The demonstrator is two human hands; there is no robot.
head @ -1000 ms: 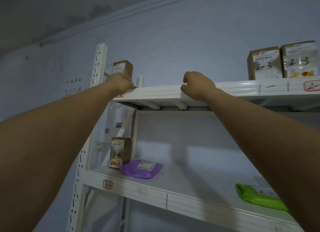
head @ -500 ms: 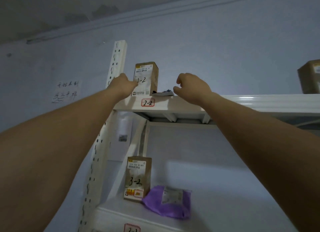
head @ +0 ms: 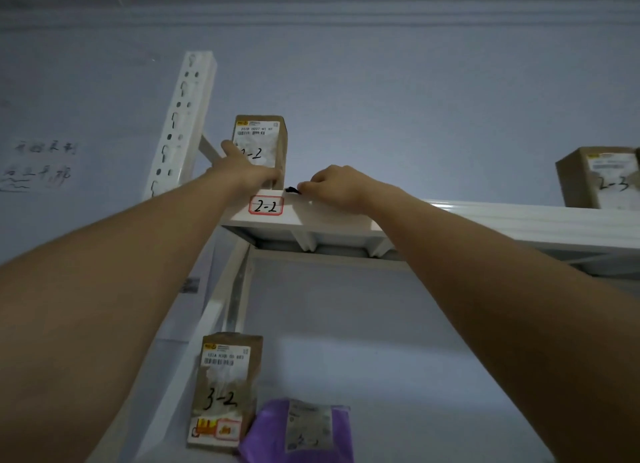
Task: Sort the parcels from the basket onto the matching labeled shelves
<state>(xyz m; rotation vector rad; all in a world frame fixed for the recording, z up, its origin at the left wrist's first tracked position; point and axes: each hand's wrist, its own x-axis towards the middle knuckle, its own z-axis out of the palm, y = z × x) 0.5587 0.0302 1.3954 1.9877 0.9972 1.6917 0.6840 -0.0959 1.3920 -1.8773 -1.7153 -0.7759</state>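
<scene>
Both arms stretched up to top shelf (head: 485, 217). Left hand (head: 247, 173) steadying upright brown box marked 2-2 (head: 265, 140), fingers curled round its lower edge, box standing directly above red-framed 2-2 label (head: 266, 205). Right hand (head: 337, 185) just beside it, pinching small dark thing (head: 292, 190) at shelf lip (too small to identify). Step in hand looks like final seating of parcel on matching shelf. Next move probably calls for letting go and lowering arms toward basket, not in view. Box marked 2-3 (head: 602, 177) well right of right hand; 3-2 box (head: 225, 390) and purple mailer (head: 304, 431) on shelf below.
</scene>
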